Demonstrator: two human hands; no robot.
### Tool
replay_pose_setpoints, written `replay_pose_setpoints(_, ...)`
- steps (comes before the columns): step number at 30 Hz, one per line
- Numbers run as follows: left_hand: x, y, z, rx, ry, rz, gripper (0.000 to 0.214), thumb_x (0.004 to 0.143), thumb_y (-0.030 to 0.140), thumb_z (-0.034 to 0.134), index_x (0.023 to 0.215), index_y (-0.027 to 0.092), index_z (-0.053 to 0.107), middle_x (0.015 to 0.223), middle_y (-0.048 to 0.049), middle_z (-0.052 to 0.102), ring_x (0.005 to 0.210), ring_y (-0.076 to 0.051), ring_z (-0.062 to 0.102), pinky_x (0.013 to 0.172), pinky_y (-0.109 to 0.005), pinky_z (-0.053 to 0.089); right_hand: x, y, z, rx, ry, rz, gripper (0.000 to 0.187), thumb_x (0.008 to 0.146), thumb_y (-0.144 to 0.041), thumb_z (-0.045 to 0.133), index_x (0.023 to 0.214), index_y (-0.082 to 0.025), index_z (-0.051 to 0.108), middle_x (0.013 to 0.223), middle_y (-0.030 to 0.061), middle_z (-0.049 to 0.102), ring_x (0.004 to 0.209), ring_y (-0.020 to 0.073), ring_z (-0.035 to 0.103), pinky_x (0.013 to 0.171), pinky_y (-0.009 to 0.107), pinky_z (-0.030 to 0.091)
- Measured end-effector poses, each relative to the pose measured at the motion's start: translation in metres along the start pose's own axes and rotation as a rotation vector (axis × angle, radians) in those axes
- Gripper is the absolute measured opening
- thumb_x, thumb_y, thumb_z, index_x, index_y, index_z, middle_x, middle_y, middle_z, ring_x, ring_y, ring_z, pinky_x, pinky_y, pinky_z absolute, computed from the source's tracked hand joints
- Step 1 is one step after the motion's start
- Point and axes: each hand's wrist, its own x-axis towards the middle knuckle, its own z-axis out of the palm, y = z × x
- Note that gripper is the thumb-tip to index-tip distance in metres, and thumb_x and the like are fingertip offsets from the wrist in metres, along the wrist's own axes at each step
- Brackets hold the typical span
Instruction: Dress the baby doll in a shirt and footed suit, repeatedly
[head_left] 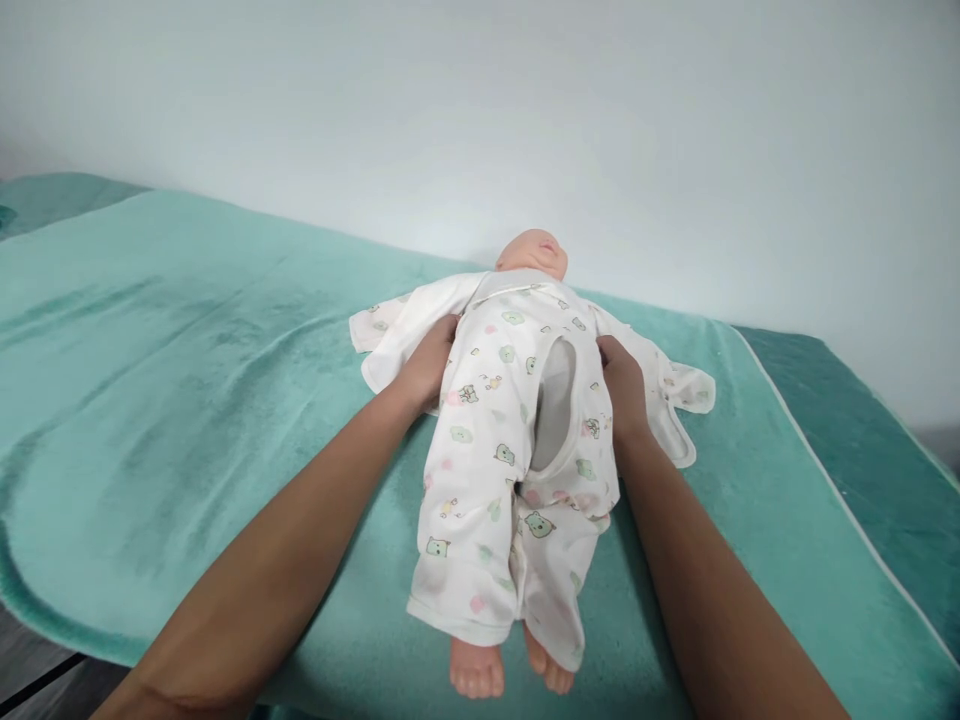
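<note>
A baby doll (538,252) lies on its back, its bare feet (477,668) pointing towards me. It wears white trousers (480,400) printed with green and pink figures. An oval opening at the crotch shows grey-white cloth inside. Under the trousers' top edge, a white printed shirt (637,350) lies spread, its sleeves stretched out to both sides. My left hand (433,362) is closed at the left side of the trousers near the waist, fingertips tucked behind the cloth. Opposite it, my right hand (622,385) grips the right side; most of its fingers are hidden.
A turquoise plush blanket (187,400) with soft creases covers the surface under the doll. Darker green cloth (862,430) shows beyond its pale edging at the right. A plain white wall (480,120) rises close behind the doll's head. Dark floor (34,655) appears at lower left.
</note>
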Motion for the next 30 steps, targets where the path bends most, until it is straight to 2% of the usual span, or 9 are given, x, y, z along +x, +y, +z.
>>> replay_pose_setpoints(4,0.004,-0.004,0.000,0.089,0.115,0.080,0.013,0.082,0.025,0.061,0.095,0.021,0.063,0.101,-0.0042,0.071,0.096,-0.023,0.061,0.087,-0.034,0.047,0.002,0.003,0.004,-0.013,0.072,0.091,0.005,0.078,-0.026,0.060,0.082,-0.024,0.059,0.079,0.0011,0.066,0.079,0.0222,0.059,0.074,0.035,0.046)
replay_pose_setpoints(8,0.009,0.002,-0.001,0.172,0.246,0.278,0.017,0.091,0.033,0.056,0.097,0.021,0.067,0.104,-0.0046,0.071,0.101,-0.021,0.062,0.094,-0.035,0.046,0.002,-0.002,0.006,0.125,0.186,-0.035,0.012,0.082,-0.031,0.063,0.092,-0.024,0.064,0.091,0.0028,0.069,0.084,0.0200,0.062,0.081,0.036,0.049)
replay_pose_setpoints(12,0.015,0.020,0.002,0.284,0.107,0.407,0.019,0.092,0.035,0.057,0.096,0.022,0.069,0.118,-0.0045,0.068,0.110,-0.021,0.060,0.100,-0.033,0.043,0.012,-0.012,0.004,0.187,0.022,-0.130,0.016,0.084,-0.037,0.065,0.094,-0.026,0.070,0.099,0.0030,0.070,0.091,0.0200,0.062,0.086,0.037,0.050)
replay_pose_setpoints(16,0.022,0.029,0.004,0.309,-0.002,0.339,0.023,0.087,0.039,0.066,0.101,0.021,0.064,0.121,-0.0057,0.064,0.109,-0.021,0.059,0.100,-0.034,0.043,0.030,-0.015,-0.001,0.180,-0.191,-0.130,0.015,0.082,-0.038,0.070,0.091,-0.026,0.068,0.091,0.0011,0.067,0.084,0.0188,0.059,0.083,0.036,0.050)
replay_pose_setpoints(18,0.024,0.029,0.004,0.343,0.006,0.329,0.020,0.086,0.035,0.067,0.098,0.020,0.060,0.119,-0.0056,0.063,0.105,-0.020,0.058,0.097,-0.034,0.043,0.038,-0.017,0.000,0.139,-0.228,-0.188,0.013,0.080,-0.036,0.071,0.086,-0.026,0.065,0.091,0.0005,0.066,0.086,0.0189,0.058,0.084,0.036,0.049)
replay_pose_setpoints(22,0.029,0.026,0.005,0.384,0.030,0.369,0.011,0.089,0.029,0.060,0.088,0.022,0.052,0.097,-0.0027,0.064,0.094,-0.019,0.058,0.089,-0.034,0.043,0.044,-0.022,0.009,0.097,-0.170,-0.372,0.010,0.081,-0.032,0.068,0.081,-0.026,0.060,0.107,0.0019,0.065,0.105,0.0217,0.058,0.093,0.038,0.047)
replay_pose_setpoints(25,0.040,0.023,0.004,0.433,0.116,0.379,0.009,0.091,0.027,0.058,0.087,0.023,0.052,0.078,-0.0014,0.058,0.086,-0.022,0.057,0.084,-0.035,0.041,0.044,-0.027,0.013,0.077,-0.184,-0.347,0.010,0.083,-0.033,0.067,0.088,-0.026,0.062,0.113,0.0026,0.066,0.104,0.0216,0.058,0.094,0.039,0.046)
replay_pose_setpoints(28,0.054,0.017,0.003,0.433,0.178,0.404,0.009,0.090,0.029,0.060,0.089,0.024,0.053,0.073,-0.0026,0.053,0.088,-0.025,0.057,0.083,-0.036,0.041,0.046,-0.033,0.015,0.045,-0.225,-0.291,0.011,0.083,-0.034,0.067,0.088,-0.026,0.063,0.114,0.0038,0.066,0.103,0.0225,0.058,0.094,0.041,0.046)
replay_pose_setpoints(30,0.060,0.013,0.002,0.379,0.174,0.419,0.012,0.091,0.033,0.061,0.092,0.024,0.054,0.073,-0.0040,0.053,0.094,-0.028,0.058,0.083,-0.037,0.041,0.048,-0.037,0.016,0.011,-0.226,-0.330,0.008,0.082,-0.031,0.066,0.084,-0.025,0.061,0.118,0.0041,0.066,0.112,0.0249,0.056,0.099,0.043,0.043)
